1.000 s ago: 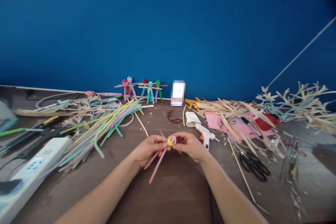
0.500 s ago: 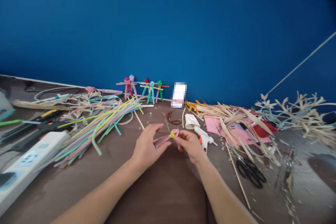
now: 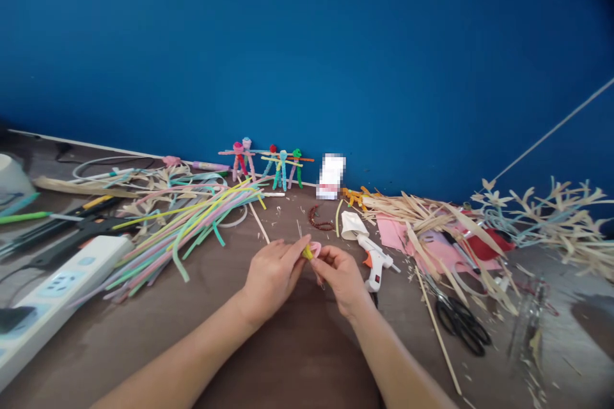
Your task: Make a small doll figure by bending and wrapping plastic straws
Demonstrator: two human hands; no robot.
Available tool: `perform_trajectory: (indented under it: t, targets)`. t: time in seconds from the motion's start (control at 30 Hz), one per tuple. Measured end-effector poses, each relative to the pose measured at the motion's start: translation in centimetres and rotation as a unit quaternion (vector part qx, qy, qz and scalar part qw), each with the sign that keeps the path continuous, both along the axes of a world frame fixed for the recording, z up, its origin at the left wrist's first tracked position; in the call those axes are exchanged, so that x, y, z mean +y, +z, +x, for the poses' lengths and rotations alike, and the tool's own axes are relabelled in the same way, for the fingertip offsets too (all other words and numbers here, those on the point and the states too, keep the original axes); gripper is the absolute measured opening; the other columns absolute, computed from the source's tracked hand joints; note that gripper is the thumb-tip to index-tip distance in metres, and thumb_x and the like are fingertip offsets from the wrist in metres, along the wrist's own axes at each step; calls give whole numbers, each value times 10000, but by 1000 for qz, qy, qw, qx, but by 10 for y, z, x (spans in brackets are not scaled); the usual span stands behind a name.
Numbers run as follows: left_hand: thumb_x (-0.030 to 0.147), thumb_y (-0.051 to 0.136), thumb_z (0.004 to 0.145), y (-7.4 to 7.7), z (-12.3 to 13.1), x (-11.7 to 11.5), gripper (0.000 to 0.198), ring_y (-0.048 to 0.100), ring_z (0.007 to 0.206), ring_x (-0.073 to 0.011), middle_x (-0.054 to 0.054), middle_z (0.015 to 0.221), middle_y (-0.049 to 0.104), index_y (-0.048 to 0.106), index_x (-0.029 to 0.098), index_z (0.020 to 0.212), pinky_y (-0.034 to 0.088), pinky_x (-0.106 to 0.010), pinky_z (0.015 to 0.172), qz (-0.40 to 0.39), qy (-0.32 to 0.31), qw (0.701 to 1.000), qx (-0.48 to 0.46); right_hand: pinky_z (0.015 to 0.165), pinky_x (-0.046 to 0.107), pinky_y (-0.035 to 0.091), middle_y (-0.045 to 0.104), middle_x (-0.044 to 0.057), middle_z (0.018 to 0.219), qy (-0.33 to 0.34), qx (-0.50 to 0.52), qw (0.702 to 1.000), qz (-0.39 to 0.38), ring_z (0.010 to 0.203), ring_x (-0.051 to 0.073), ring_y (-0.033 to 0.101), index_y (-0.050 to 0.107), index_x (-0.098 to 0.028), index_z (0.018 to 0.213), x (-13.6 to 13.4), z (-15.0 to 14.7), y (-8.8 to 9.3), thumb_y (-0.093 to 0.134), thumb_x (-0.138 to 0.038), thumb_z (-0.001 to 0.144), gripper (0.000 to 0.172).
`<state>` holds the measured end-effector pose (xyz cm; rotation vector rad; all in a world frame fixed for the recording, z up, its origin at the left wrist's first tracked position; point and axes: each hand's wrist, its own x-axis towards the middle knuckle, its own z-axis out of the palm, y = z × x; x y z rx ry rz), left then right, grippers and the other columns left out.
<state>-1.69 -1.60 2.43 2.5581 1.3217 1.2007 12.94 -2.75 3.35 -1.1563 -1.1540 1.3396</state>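
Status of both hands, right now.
Left hand: fingers closed on the yellow pipe cleaner.
Right hand: fingers closed on the pink pipe cleaner, at its loop.

Yellow piece point(image 3: 307, 254) partly behind left hand point(image 3: 272, 276), power strip point(image 3: 57, 297) partly offscreen

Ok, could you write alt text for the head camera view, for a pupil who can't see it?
A person's left hand and right hand hold a small pink-and-yellow piece between them over a brown table. Behind, colourful fuzzy figures stand by a blue wall; pastel strips lie at left, a white glue gun and black-handled scissors at right.
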Motion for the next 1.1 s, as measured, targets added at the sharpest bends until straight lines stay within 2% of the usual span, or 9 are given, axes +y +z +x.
perform_trajectory:
  t: [0.13, 0.27, 0.37, 0.53, 0.73, 0.97, 1.1]
  targets:
    - [260, 442, 819, -1, -1, 0, 307, 579, 721, -177, -84, 799, 653, 561, 214, 1098, 419, -269, 683, -38, -14, 999, -37, 412, 191, 332, 495, -34, 544, -15, -18, 1000, 7, 427, 59, 387, 575, -155, 673, -2, -2, 1, 632, -344, 631, 201]
    - [252, 418, 832, 2, -2, 1, 314, 572, 697, -160, -77, 776, 637, 555, 207, 1110, 418, -246, 659, -51, -26, 998, -35, 400, 189, 306, 473, -42, 511, -8, -29, 999, 19, 411, 57, 368, 579, -151, 695, -2, 0, 0, 607, -343, 661, 197]
    - [250, 399, 839, 2, -3, 3, 317, 569, 689, -144, -67, 782, 623, 549, 211, 1115, 424, -223, 638, -67, -36, 996, -39, 412, 192, 299, 484, -34, 519, -4, -73, 996, 44, 435, 66, 374, 612, -150, 735, -1, 4, -1, 594, -337, 678, 196]
    - [238, 393, 837, 2, -3, 4, 329, 576, 741, -142, -60, 847, 627, 529, 242, 1137, 438, -219, 678, -101, -75, 988, -88, 430, 196, 314, 526, -12, 563, -9, -126, 989, 70, 467, 78, 403, 620, -152, 732, 1, 9, -4, 581, -348, 692, 204]
    - [224, 412, 823, 4, -2, 6, 324, 580, 808, -164, -72, 936, 636, 555, 240, 1113, 432, -252, 741, -166, -108, 970, -144, 398, 192, 336, 482, -35, 529, 24, -93, 994, 45, 432, 72, 393, 575, -160, 731, 2, 8, -5, 596, -350, 676, 198]
    - [250, 482, 781, 8, 1, 9, 301, 591, 789, -176, -60, 914, 661, 608, 238, 1055, 434, -242, 682, -271, -156, 920, -235, 442, 197, 358, 524, -16, 592, 15, -130, 988, 85, 493, 84, 434, 575, -164, 768, 1, 12, 1, 596, -289, 687, 150]
    - [286, 529, 748, 9, 2, 10, 310, 557, 595, -134, -44, 725, 659, 627, 197, 1029, 424, -214, 565, -376, -175, 861, -296, 481, 208, 367, 553, -9, 606, 15, -159, 981, 114, 500, 85, 447, 588, -163, 752, -2, 14, 4, 581, -290, 709, 134]
